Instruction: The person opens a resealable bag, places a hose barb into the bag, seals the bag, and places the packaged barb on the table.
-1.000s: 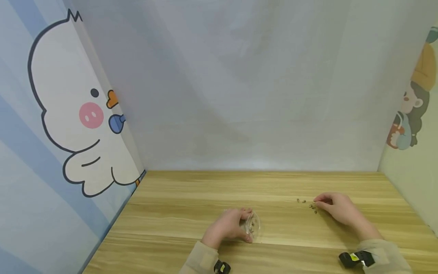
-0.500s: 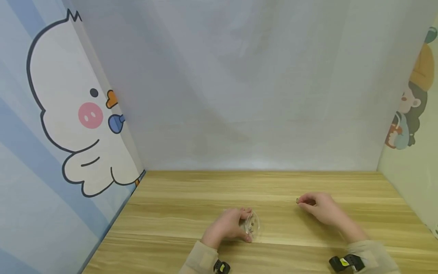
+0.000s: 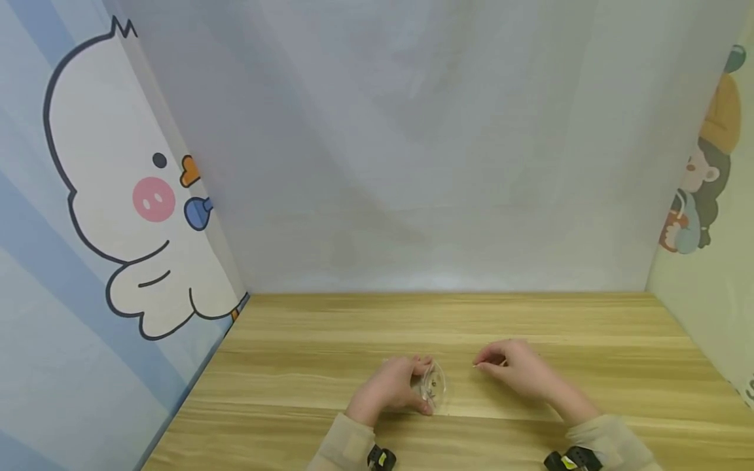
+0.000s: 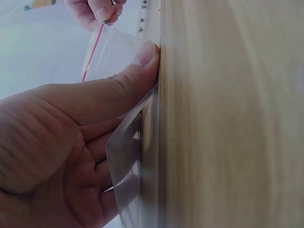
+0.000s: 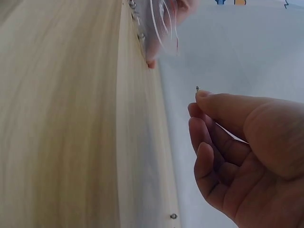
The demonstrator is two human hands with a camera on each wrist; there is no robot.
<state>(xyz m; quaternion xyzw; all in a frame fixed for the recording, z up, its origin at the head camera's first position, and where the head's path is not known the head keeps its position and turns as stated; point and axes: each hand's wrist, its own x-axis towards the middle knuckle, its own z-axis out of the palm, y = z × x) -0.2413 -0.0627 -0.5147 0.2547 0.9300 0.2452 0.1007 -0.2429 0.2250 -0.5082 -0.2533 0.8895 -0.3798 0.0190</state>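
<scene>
My left hand (image 3: 385,389) grips a clear zip-lock bag (image 3: 438,392) on the table, thumb and fingers spread so its mouth gapes to the right. A few small metal pieces (image 3: 433,384) lie inside it. In the left wrist view the bag's red zip line (image 4: 93,53) shows beyond the thumb. My right hand (image 3: 521,369) pinches a tiny metal piece (image 5: 197,89) between thumb and index fingertips, to the right of the bag and apart from it. The piece looks screw-like, but is too small to be sure.
Loose metal pieces (image 4: 141,24) lie on the wooden table (image 3: 330,320) beyond the bag; in the head view my right hand and forearm hide them. A pale curtain (image 3: 412,163) hangs behind the table, and printed walls (image 3: 141,196) stand at the sides.
My right hand has moved left from the loose pieces toward the bag, and now carries one tiny piece at its fingertips. My left hand has stayed with the bag.
</scene>
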